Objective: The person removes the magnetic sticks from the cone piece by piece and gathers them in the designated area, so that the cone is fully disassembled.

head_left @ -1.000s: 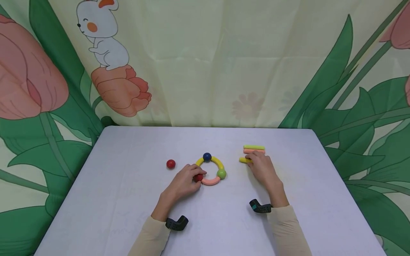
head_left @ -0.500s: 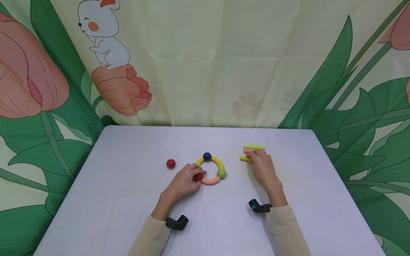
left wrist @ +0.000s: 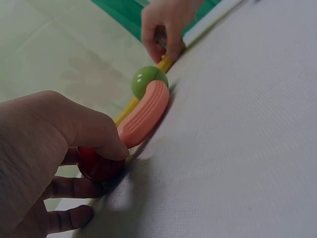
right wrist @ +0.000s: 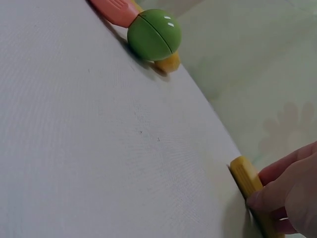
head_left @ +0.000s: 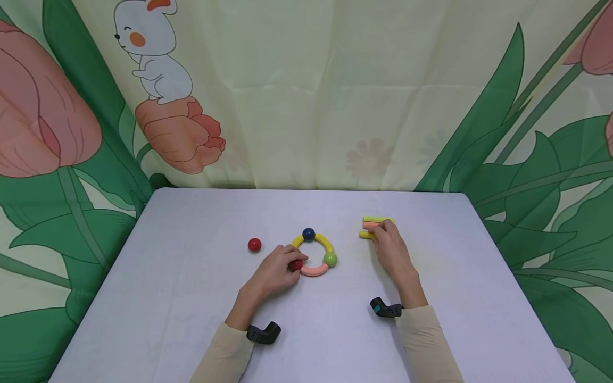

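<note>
My left hand (head_left: 276, 267) holds a red ball (left wrist: 101, 164) between thumb and fingers, at the lower left of a ring on the table. Curved yellow rods (head_left: 325, 243), a curved pink rod (left wrist: 148, 115), a dark blue ball (head_left: 308, 234) and a green ball (right wrist: 154, 34) make up the rest of that ring. To the right, my right hand (head_left: 391, 249) pinches a straight yellow rod (right wrist: 247, 179) lying on the table. Just behind it lie a straight pink rod (head_left: 370, 225) and a yellow-green rod (head_left: 378, 219), side by side, partly covered by the fingers.
A loose red ball (head_left: 255, 244) sits left of the ring on the white-covered table (head_left: 191, 319). Behind the table hangs a printed curtain (head_left: 287, 106). Each wrist wears a black device (head_left: 264, 333).
My right hand has slid the straight yellow rod slightly away from me, closer to the pink and yellow-green rods. The left hand stays on the red ball.
</note>
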Demonstrator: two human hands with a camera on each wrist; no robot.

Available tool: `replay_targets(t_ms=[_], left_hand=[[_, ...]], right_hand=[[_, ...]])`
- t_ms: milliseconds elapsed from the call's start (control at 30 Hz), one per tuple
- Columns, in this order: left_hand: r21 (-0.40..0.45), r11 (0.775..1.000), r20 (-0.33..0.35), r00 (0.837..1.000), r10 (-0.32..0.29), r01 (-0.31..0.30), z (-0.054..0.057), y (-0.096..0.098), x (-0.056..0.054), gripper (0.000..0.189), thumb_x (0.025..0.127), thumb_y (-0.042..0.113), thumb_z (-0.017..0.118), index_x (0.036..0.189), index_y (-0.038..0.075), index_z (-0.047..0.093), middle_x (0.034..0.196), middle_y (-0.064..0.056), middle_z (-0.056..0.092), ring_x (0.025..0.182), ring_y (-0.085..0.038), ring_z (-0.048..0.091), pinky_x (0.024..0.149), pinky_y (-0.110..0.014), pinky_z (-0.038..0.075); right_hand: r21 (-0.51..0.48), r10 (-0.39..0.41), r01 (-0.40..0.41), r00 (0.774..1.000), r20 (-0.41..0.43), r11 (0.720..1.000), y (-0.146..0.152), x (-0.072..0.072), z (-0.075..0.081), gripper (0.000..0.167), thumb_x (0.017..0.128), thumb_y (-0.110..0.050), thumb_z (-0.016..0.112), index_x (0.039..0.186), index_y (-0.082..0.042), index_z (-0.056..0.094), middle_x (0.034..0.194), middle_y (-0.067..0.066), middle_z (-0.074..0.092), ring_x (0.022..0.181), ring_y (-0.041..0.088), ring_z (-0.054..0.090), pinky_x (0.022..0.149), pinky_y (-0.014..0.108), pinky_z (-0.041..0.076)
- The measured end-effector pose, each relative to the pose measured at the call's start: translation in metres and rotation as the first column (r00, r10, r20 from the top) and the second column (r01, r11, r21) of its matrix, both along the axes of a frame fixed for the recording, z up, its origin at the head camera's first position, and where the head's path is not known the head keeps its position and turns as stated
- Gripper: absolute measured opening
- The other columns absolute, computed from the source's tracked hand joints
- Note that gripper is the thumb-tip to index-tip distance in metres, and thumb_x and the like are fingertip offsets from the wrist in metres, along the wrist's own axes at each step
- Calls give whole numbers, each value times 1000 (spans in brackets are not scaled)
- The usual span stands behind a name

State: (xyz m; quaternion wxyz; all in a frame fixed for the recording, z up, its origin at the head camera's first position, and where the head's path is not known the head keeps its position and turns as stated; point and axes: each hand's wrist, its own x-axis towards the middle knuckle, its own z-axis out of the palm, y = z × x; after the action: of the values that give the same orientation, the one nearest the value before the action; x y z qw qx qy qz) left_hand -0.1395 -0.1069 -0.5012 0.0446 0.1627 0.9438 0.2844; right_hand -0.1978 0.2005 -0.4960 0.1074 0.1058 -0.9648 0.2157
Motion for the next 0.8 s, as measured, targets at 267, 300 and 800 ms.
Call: replay_targets(t_ms=[267,300,800], left_hand=[[1,1000,1,1000,0,0,-1,0,-1,35,85,15,71,120,23,73,120,3,65,101,-13,50,87,-31,52],[3,1000,1,1000,0,0,-1,0,-1,35,85,15,71,120,23,73,119,3,65,100,-13,50,86,-31,52],[10,1000,10,1000,3,-3,0,0,-1,36,85,15,71,120,23,72,120,2,65,101,-14,50,86,-31,52]], right_hand=[[-36,-35,37,998,56,999,7,-3,-4,24,96,-1,62,119,3,67,114,17,52,109,34,54,95,49,51],[-37,-37,39,998,54,999,8,-3,-4,24,96,-2,63,119,4,66,114,17,52,109,34,54,95,49,51],[-48,-76,76,997,8,996,10,-5,-8,28,96,-8,66,119,7,67,113,20,52,104,34,57,91,48,54]])
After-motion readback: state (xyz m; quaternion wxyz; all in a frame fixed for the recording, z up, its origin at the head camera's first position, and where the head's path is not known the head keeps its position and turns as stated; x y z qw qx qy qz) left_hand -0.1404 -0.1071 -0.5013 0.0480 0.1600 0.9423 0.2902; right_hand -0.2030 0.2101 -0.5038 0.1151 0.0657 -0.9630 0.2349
